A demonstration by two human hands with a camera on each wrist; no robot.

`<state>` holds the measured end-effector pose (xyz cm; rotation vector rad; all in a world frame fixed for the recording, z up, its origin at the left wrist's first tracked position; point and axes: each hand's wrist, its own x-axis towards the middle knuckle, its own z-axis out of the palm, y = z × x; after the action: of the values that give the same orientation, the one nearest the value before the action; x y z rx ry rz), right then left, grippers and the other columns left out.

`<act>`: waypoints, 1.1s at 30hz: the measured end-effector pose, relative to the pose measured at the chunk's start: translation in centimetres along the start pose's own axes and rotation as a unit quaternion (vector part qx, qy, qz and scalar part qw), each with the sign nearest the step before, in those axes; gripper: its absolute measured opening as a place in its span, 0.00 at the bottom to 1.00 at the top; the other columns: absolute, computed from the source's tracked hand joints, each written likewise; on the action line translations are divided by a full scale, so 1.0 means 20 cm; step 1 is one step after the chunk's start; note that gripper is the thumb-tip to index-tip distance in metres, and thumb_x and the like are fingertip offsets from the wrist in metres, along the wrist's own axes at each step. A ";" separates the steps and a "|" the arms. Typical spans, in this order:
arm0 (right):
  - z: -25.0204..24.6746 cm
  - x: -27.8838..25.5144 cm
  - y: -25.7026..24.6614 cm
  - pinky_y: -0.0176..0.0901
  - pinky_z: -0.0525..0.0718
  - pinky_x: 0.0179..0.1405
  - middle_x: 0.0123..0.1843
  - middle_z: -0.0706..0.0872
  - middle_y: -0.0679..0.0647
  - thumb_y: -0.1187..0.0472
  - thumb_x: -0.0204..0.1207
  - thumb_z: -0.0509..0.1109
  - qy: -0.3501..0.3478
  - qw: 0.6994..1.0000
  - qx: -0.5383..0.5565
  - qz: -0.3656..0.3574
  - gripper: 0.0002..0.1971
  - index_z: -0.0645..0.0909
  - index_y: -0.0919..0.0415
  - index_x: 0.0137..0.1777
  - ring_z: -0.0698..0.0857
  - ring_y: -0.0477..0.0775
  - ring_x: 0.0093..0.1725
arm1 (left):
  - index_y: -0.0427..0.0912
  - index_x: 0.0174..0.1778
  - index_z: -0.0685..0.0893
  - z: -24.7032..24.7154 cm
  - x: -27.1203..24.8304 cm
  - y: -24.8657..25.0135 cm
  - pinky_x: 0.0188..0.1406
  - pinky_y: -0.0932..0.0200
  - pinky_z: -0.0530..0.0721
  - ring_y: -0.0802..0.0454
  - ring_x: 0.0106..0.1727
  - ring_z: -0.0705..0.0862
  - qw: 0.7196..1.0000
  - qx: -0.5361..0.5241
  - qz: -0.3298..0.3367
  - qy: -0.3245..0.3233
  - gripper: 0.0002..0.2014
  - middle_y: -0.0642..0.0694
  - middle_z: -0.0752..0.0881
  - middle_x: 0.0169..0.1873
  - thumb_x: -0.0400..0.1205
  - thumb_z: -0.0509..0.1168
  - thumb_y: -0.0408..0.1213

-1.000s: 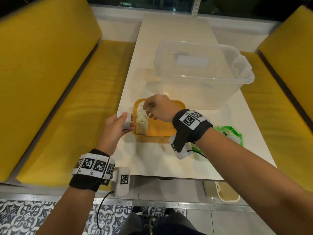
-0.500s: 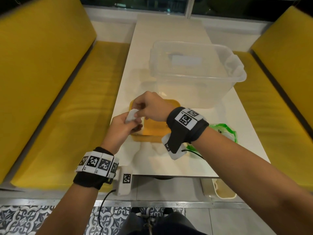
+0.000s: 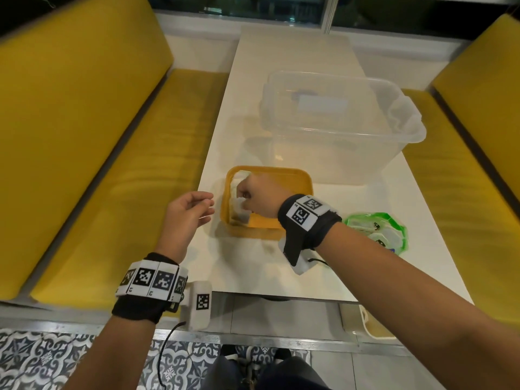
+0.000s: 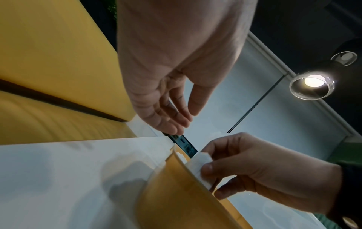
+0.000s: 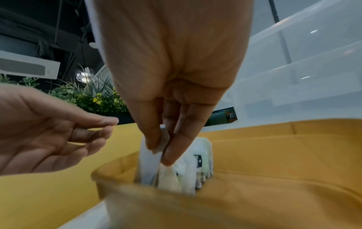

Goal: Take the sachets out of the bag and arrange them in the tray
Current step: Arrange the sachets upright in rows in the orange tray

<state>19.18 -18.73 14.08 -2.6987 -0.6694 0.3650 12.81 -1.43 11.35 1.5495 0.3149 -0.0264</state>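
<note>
An orange tray (image 3: 295, 178) sits on the white table with a row of white sachets (image 3: 235, 182) standing along its left wall. My right hand (image 3: 244, 199) is over that row and pinches a white sachet (image 5: 162, 141) between thumb and fingers, low in the tray (image 5: 274, 155). In the left wrist view the same sachet (image 4: 198, 165) shows at the tray's rim (image 4: 176, 170). My left hand (image 3: 204, 206) hovers empty just left of the tray, fingers relaxed. The green-edged clear bag (image 3: 377, 232) lies on the table to the right, behind my right wrist, with sachets inside.
A large clear plastic bin (image 3: 337, 128) stands right behind the tray. Yellow benches (image 3: 98, 164) flank the narrow table (image 3: 253, 271) on both sides. The table's near edge runs just behind my wrists.
My right hand took the sachet from my left hand and carried it down into the tray's row. My left hand let go and drew back to the left, now empty.
</note>
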 end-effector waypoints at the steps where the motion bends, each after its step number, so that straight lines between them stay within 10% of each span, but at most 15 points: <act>1: 0.02 0.01 -0.01 0.40 0.73 0.38 0.43 0.79 0.51 0.67 0.78 0.65 -0.018 1.000 -0.008 0.002 0.08 0.85 0.60 0.52 0.77 0.53 0.42 | 0.43 0.48 0.85 -0.01 0.00 -0.01 0.50 0.57 0.84 0.51 0.46 0.85 1.000 0.006 -0.003 0.003 0.08 0.46 0.87 0.45 0.85 0.62 0.29; 7: 0.12 0.04 -0.03 0.50 0.85 0.51 0.51 0.86 0.59 0.58 0.83 0.63 -0.076 0.997 -0.033 0.001 0.12 0.84 0.59 0.60 0.84 0.60 0.48 | 0.42 0.51 0.86 -0.03 -0.04 -0.03 0.46 0.60 0.83 0.51 0.48 0.85 0.998 0.055 -0.012 0.001 0.08 0.44 0.87 0.48 0.86 0.61 0.31; 14: -0.11 -0.16 0.16 0.41 0.79 0.50 0.52 0.87 0.51 0.57 0.77 0.70 0.030 0.998 0.050 0.036 0.11 0.85 0.56 0.58 0.82 0.52 0.50 | 0.43 0.49 0.86 0.15 -0.10 0.02 0.46 0.61 0.82 0.54 0.47 0.86 0.986 0.118 0.077 -0.092 0.08 0.46 0.88 0.46 0.84 0.62 0.30; 21: -0.39 -0.62 0.53 0.31 0.76 0.31 0.40 0.88 0.54 0.60 0.74 0.75 0.115 0.974 0.086 0.175 0.05 0.88 0.62 0.43 0.81 0.45 0.34 | 0.52 0.45 0.86 0.55 -0.17 0.06 0.54 0.58 0.82 0.57 0.50 0.84 0.957 0.135 0.132 -0.221 0.10 0.55 0.88 0.46 0.83 0.65 0.31; 27: -0.35 -0.89 0.69 0.39 0.80 0.34 0.39 0.88 0.51 0.51 0.67 0.81 -0.013 0.962 0.020 0.273 0.12 0.88 0.58 0.42 0.85 0.51 0.40 | 0.49 0.46 0.87 0.78 -0.21 0.05 0.47 0.65 0.78 0.61 0.44 0.82 0.947 0.136 0.129 -0.261 0.09 0.55 0.87 0.43 0.82 0.65 0.30; 33: -0.25 -0.94 0.73 0.50 0.87 0.49 0.43 0.89 0.53 0.62 0.68 0.80 -0.022 0.965 0.021 0.262 0.05 0.88 0.57 0.43 0.87 0.55 0.45 | 0.52 0.45 0.87 0.86 -0.22 0.02 0.49 0.61 0.78 0.56 0.49 0.84 0.944 0.147 0.128 -0.266 0.09 0.54 0.88 0.45 0.82 0.66 0.31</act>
<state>10.51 -41.41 16.13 -2.7993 0.0594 0.5593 11.72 -19.08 12.61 1.7992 -0.3348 -0.2939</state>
